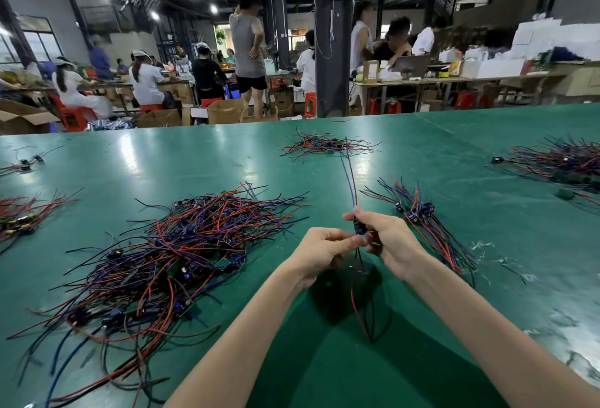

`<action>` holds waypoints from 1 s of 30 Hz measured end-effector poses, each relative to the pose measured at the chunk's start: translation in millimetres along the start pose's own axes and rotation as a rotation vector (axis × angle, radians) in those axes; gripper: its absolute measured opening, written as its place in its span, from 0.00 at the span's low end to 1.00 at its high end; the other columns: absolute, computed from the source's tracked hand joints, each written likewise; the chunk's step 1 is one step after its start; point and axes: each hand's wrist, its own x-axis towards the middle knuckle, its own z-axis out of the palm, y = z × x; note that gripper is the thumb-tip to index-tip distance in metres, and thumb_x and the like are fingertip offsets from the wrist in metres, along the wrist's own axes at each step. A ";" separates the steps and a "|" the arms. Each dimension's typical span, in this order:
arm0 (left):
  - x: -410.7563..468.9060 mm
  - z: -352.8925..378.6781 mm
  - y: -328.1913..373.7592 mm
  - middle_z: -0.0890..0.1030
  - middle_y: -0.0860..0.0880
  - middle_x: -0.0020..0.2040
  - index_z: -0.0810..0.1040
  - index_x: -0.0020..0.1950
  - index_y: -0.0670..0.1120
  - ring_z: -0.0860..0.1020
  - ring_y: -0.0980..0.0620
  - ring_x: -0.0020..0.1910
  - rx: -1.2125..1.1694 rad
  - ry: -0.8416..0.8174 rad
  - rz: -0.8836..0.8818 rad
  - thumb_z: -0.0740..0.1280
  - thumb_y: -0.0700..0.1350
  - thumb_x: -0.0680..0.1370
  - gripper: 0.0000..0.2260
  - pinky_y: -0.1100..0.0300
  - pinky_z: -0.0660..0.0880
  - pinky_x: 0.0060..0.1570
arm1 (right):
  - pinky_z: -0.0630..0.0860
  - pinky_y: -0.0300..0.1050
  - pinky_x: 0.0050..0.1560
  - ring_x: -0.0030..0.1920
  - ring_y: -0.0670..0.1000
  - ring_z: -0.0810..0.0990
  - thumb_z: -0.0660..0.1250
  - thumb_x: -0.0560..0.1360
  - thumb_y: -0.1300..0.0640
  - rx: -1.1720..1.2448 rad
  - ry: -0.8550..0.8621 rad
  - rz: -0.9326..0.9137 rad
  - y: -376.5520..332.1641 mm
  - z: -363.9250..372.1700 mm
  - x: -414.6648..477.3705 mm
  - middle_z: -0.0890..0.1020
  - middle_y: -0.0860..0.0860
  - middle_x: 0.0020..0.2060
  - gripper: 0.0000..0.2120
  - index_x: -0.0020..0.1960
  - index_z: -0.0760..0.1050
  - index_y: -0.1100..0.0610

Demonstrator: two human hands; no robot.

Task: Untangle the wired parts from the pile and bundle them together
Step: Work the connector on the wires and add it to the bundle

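Right hand (391, 240) fingers curled around one wired part (360, 229) held above the green table (487, 154), left hand (328, 248) pinching its wires just beside, red and black leads hanging below, tangled pile (181, 251) to the left, sorted bundle (422, 213) to the right

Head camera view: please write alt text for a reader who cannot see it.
A left hand and a right hand pinch one small wired part above a green table. A large tangled pile of red, blue and black wires lies on the left, a smaller bunch on the right.
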 end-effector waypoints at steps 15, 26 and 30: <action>6.1 -13.3 5.2 0.76 0.53 0.32 0.84 0.39 0.48 0.66 0.56 0.33 -0.091 0.271 -0.042 0.70 0.46 0.74 0.06 0.63 0.65 0.34 | 0.62 0.31 0.23 0.22 0.41 0.67 0.70 0.73 0.60 -0.094 -0.183 -0.030 11.5 13.7 -8.3 0.81 0.50 0.28 0.07 0.37 0.79 0.60; 15.7 -32.9 7.1 0.71 0.59 0.19 0.82 0.37 0.46 0.66 0.61 0.25 -0.159 0.472 0.076 0.71 0.43 0.75 0.06 0.63 0.66 0.33 | 0.63 0.31 0.26 0.22 0.42 0.67 0.71 0.72 0.64 -0.140 -0.231 -0.168 16.4 31.2 -23.5 0.79 0.51 0.24 0.08 0.34 0.79 0.60; 18.5 -47.8 12.1 0.82 0.53 0.32 0.82 0.37 0.44 0.67 0.61 0.25 -0.257 0.566 0.114 0.71 0.40 0.74 0.06 0.63 0.64 0.31 | 0.64 0.28 0.27 0.22 0.39 0.68 0.70 0.72 0.64 -0.224 -0.326 -0.227 18.5 35.4 -35.2 0.80 0.49 0.25 0.07 0.35 0.80 0.60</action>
